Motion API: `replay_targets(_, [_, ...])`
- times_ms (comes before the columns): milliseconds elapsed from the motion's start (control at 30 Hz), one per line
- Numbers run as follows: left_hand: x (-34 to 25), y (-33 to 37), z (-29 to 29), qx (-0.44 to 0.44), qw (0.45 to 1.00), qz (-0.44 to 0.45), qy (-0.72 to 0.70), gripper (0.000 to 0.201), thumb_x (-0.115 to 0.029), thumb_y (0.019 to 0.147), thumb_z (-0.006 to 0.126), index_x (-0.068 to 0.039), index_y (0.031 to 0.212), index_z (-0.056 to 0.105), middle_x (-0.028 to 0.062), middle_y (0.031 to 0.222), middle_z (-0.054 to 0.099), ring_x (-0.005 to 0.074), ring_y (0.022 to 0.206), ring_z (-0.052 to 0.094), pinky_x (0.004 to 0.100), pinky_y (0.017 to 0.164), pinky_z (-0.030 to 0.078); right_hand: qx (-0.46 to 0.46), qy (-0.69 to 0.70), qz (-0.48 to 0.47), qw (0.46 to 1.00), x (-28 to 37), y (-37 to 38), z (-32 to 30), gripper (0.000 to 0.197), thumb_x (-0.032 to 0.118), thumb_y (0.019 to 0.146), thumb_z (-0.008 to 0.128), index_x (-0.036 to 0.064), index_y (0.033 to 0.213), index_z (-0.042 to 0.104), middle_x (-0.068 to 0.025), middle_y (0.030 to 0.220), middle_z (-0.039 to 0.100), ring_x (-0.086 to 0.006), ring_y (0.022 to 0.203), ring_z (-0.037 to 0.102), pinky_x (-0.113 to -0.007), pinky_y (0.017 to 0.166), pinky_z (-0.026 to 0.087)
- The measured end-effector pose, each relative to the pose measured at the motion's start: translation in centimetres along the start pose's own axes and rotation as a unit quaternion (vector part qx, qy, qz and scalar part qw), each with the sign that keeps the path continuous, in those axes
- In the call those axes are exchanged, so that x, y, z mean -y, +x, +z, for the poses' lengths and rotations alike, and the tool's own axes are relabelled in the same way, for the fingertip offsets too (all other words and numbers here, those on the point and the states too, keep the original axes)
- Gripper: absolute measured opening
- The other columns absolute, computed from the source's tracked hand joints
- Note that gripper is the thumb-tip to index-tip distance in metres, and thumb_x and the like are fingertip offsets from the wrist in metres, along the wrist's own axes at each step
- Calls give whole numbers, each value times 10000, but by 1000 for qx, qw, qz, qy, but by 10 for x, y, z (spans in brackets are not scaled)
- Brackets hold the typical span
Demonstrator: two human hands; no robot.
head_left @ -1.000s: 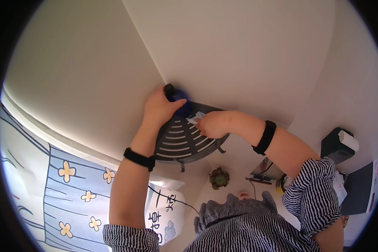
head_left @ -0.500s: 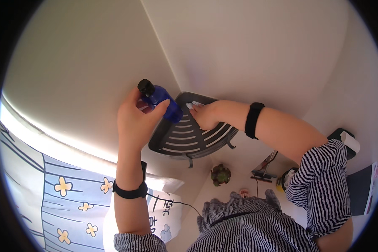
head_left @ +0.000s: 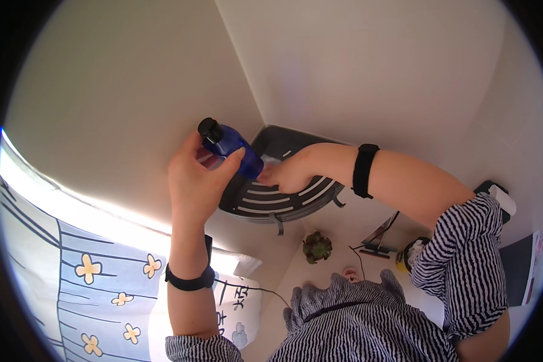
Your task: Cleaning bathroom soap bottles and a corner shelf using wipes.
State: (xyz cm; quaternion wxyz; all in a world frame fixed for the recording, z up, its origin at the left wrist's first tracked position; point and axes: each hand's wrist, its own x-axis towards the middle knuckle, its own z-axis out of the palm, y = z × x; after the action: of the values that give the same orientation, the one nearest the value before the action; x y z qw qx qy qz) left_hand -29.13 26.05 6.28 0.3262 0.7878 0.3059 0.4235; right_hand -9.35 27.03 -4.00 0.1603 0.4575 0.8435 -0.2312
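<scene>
My left hand [head_left: 200, 172] is closed around a blue bottle [head_left: 235, 148] with a black cap, held tilted above the left part of a dark grey corner shelf [head_left: 282, 140]. Slats run across the shelf, which sits where two walls meet. On its surface rests my right hand [head_left: 282, 174], its fingers pressing a crumpled white wipe or tissue [head_left: 270, 161] against the slats. Part of the wipe is covered by the fingers and the bottle's lower end.
Hooks [head_left: 279, 225] hang from the shelf's front edge. Below stand a potted succulent [head_left: 317, 248] and a dark stand-like object [head_left: 379, 248]. A curtain with yellow flowers [head_left: 89, 268] hangs at the left. A white roll [head_left: 502, 200] is at the right.
My right hand has slid the wipe toward me and slightly left across the shelf, nearer the bottle. My left hand keeps the bottle at nearly the same place.
</scene>
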Motion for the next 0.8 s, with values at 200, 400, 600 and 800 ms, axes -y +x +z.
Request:
replay_targets(200, [9, -2, 4, 17, 1000, -14, -7, 588, -57, 814, 782, 31, 1350, 558, 104, 1110, 665, 161, 1012, 648, 302, 911, 518, 80, 99, -75, 989, 32, -46, -3, 581, 95, 949, 436, 126, 1525, 364, -102, 1633, 255, -301, 1500, 236, -389, 1205, 239])
replay_targets(400, [17, -8, 8, -19, 999, -16, -21, 597, -112, 758, 812, 13, 1278, 547, 107, 1090, 670, 187, 982, 659, 323, 900, 525, -44, 111, 3, 993, 25, -73, 0, 453, 40, 845, 601, 102, 1292, 646, -145, 1197, 692, -311, 1082, 656, -401, 904, 508])
replay_targets(600, [16, -14, 14, -42, 993, -49, -98, 579, -87, 768, 808, 7, 1261, 519, 122, 1126, 648, 189, 1034, 635, 320, 938, 498, -229, 110, 105, 962, 8, -86, 9, 396, 27, 824, 658, 98, 1212, 686, -131, 989, 708, -251, 949, 677, -372, 804, 525])
replay_targets(800, [28, -24, 8, -41, 963, -104, -246, 522, -53, 829, 765, 42, 1276, 512, 113, 1169, 638, 198, 1093, 611, 328, 991, 462, -333, 683, -63, 646, -3, -96, 13, 294, 58, 998, 527, 1, 1275, 609, -70, 1113, 661, -170, 1034, 633, -321, 910, 514])
